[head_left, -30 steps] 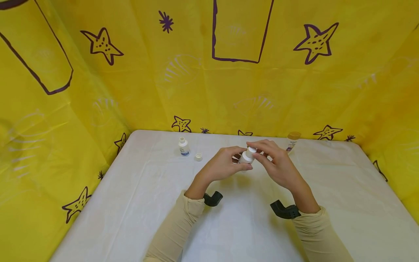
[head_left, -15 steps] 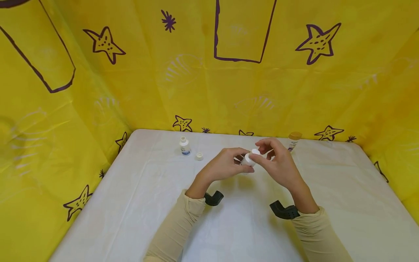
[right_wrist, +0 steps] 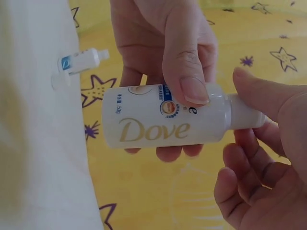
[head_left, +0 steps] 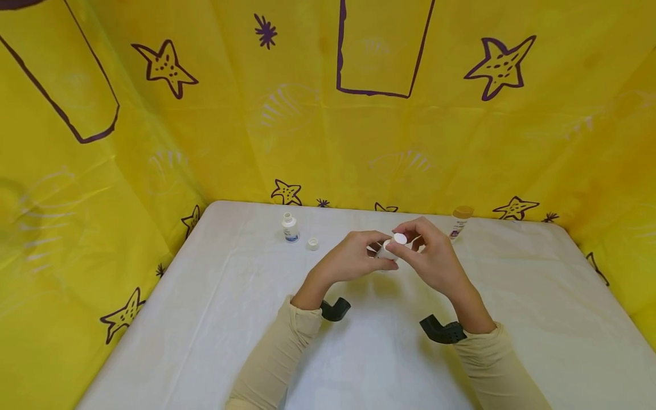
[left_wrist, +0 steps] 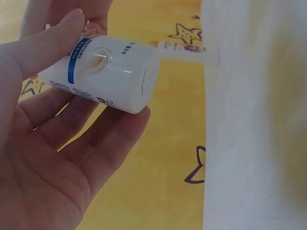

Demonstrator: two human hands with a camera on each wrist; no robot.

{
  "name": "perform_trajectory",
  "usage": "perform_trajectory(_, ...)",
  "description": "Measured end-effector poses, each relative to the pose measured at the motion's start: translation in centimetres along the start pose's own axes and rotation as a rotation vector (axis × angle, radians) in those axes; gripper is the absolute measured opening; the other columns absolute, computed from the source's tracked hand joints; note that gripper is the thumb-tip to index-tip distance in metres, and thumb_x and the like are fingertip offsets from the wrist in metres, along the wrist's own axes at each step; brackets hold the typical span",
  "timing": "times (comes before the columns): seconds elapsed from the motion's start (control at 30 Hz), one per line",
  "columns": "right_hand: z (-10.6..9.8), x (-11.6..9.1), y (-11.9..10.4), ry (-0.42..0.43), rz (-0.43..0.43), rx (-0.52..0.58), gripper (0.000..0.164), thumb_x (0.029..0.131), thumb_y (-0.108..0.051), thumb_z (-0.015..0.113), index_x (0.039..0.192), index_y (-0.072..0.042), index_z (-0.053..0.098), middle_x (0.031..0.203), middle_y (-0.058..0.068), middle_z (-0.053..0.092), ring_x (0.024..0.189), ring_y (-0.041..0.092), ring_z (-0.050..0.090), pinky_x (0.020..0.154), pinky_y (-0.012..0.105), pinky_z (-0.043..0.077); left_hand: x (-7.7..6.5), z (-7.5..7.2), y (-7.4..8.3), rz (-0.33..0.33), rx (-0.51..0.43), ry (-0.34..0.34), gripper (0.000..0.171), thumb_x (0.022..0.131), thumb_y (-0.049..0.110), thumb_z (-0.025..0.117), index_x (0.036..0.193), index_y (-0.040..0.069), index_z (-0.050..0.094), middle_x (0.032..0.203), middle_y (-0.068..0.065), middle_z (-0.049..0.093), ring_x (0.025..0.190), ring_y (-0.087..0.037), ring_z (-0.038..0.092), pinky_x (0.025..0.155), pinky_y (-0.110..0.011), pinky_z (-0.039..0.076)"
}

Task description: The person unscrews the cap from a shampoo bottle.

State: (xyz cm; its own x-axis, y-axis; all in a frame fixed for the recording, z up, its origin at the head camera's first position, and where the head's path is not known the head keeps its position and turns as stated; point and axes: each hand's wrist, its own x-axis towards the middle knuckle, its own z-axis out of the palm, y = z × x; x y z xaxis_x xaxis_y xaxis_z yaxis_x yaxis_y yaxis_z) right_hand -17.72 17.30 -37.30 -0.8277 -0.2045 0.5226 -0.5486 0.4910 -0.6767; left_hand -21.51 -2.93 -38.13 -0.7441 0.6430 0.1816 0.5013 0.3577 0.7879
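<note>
My L hand [head_left: 353, 256] has its fingers clamped round a white Dove btl [right_wrist: 160, 120], thumb on one side, other fingers on the opp. side. Btl's held above the table [head_left: 205, 330], approx. centre betw. my arms, tilted w/ its neck end twd abt 1–2 o'clock. My R hand [head_left: 433, 256] pinches the white cap [head_left: 400, 238] at that neck, thumb vs. fingers; can't tell if it's seated tight. In the R wrist view the btl's gold lettering shows, plus "50g" near the base.

From the held btl: small uncapped btl [head_left: 290, 229] stands upright on the table at abt 9–10 o'clock, w/ a loose white cap [head_left: 313, 244] just beside it, at its 4 o'clock. At 2–3 o'clock, past my R hand, is an upright orange-topped btl [head_left: 460, 222], lower part partly hidden by that hand. Yellow cloth [head_left: 307, 136] w/ purple starfish hangs at 12.
</note>
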Motion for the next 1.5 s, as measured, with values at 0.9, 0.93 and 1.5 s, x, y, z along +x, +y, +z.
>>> perform_trajectory(0.9, -0.71, -0.1, -0.24, -0.047, 0.155, 0.039, 0.035, 0.09, -0.018, 0.08, 0.118, -0.007, 0.063, 0.102, 0.005, 0.063, 0.097, 0.02, 0.056, 0.077, 0.02, 0.047, -0.13, -0.06, -0.18, -0.024, -0.068, 0.007, 0.034, 0.088, 0.031, 0.082, 0.119, 0.023, 0.072, 0.101, 0.009, 0.072, 0.093, -0.013, 0.067, 0.085, -0.022, 0.056)
perform_trajectory(0.93, -0.71, -0.09, -0.25, -0.047, 0.168, 0.028, 0.033, 0.089, -0.02, 0.08, 0.115, -0.007, 0.063, 0.1, 0.005, 0.062, 0.096, 0.023, 0.056, 0.077, 0.02, 0.047, -0.13, -0.07, -0.18, -0.027, -0.068, 0.008, 0.034, 0.087, 0.031, 0.082, 0.119, 0.023, 0.072, 0.101, 0.01, 0.072, 0.093, -0.011, 0.067, 0.085, -0.021, 0.056)
perform_trajectory(1.5, -0.61, -0.11, -0.23, -0.085, -0.054, 0.027, 0.036, 0.092, -0.005, 0.074, 0.127, -0.014, 0.071, 0.114, 0.002, 0.069, 0.093, 0.007, 0.061, 0.08, 0.018, 0.053, -0.17, -0.53, -0.35, -0.037, -0.055, 0.021, 0.037, 0.085, 0.027, 0.084, 0.119, 0.019, 0.071, 0.099, 0.007, 0.072, 0.093, -0.01, 0.067, 0.085, -0.022, 0.057)
